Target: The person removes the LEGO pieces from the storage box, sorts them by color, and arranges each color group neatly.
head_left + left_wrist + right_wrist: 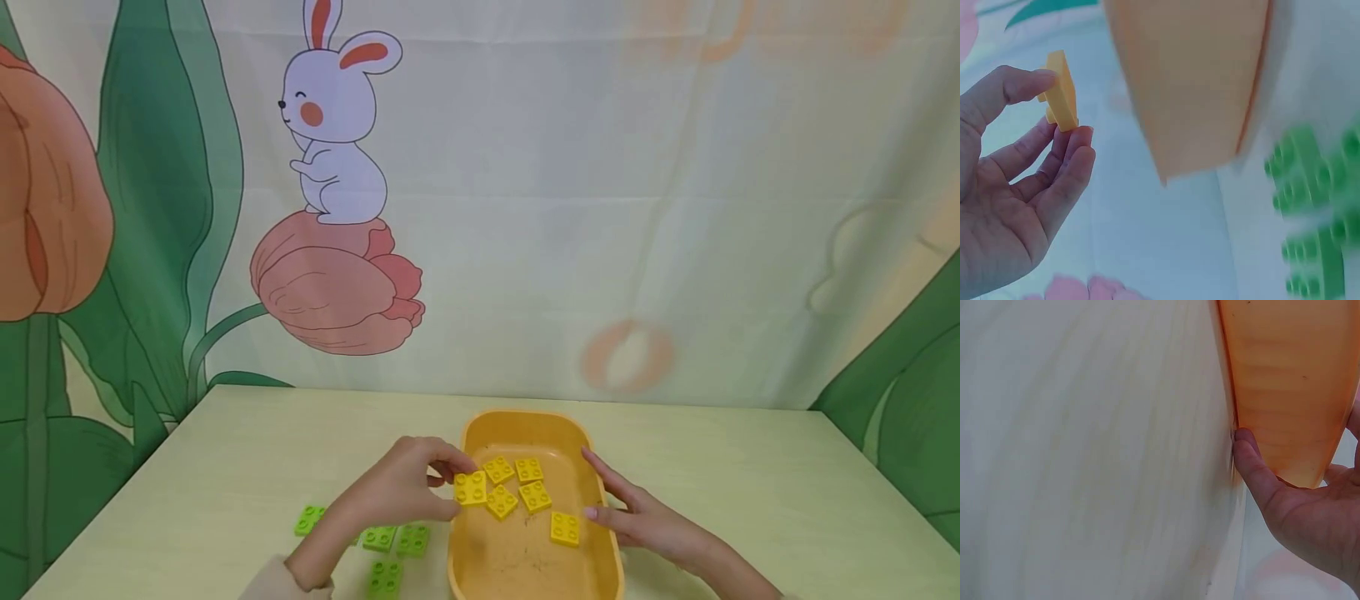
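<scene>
A yellow toy building brick [470, 488] with studs is pinched between the thumb and fingers of my left hand [401, 483], over the tray's left rim. In the left wrist view the brick [1062, 92] stands on edge between thumb and fingertips. My right hand [660, 527] holds the right side of an orange-yellow tray [525, 567], its thumb over the rim. The right wrist view shows the hand [1316, 519] against the tray wall [1297, 394]. Several yellow bricks [535, 497] lie inside the tray, one [565, 529] apart near the right thumb.
Several green bricks [412, 540] lie on the pale table [750, 475] left of the tray, partly covered by the left forearm. Behind the table hangs a cloth backdrop [525, 208] printed with a rabbit and flowers.
</scene>
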The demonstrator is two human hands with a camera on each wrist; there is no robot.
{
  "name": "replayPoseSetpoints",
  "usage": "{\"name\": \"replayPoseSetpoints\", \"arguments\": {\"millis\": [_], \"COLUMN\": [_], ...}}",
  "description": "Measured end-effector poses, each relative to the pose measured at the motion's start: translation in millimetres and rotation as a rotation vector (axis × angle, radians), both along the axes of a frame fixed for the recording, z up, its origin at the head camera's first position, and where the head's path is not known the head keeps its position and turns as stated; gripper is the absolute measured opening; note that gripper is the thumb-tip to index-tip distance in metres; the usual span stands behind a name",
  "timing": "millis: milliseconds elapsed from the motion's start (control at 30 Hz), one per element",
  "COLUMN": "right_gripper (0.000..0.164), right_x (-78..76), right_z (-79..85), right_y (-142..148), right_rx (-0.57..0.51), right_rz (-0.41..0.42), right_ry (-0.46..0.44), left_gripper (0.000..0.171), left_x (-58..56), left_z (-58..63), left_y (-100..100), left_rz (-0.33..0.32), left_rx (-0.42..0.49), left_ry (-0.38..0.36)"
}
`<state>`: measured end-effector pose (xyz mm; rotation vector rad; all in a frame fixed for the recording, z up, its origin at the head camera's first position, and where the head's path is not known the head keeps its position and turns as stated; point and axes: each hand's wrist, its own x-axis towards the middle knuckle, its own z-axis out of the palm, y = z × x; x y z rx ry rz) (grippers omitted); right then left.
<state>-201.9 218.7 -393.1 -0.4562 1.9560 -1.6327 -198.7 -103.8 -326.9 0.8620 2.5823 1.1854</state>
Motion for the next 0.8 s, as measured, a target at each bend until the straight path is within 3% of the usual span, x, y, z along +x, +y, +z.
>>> {"name": "replayPoseSetpoints", "arguments": {"millis": [100,300,533,800], "right_gripper": [0.072,0.072,0.073,0.072], "right_x": [0.8,3.1,5.6,8.1], "right_z": [0.1,-0.1,-3.7,-6.8], "right_y": [-0.2,-1.0,-1.6,-2.4], "right_rx": [0.007,-0.021,0.020,0.010], "right_rz": [-0.010,-0.005,-0.025,-0.023], "right_ry": [0.000,-0.011,0.000,0.015], "left_gripper": [0.033,0.033,0.032,0.029], "left_x": [-4.2,-13.5,-23.3,-29.3], "left_z": [-2.1,-12.3,-30.9,-47.0], "left_y": [-15.0,-33.1,-40.1,-41.3], "left_rz": [0.045,0.112,0.134,0.168], "left_rx": [0.024,-0.017,-0.127,-0.185], "left_ry": [-0.012,-0.007,0.030,-0.009]}}
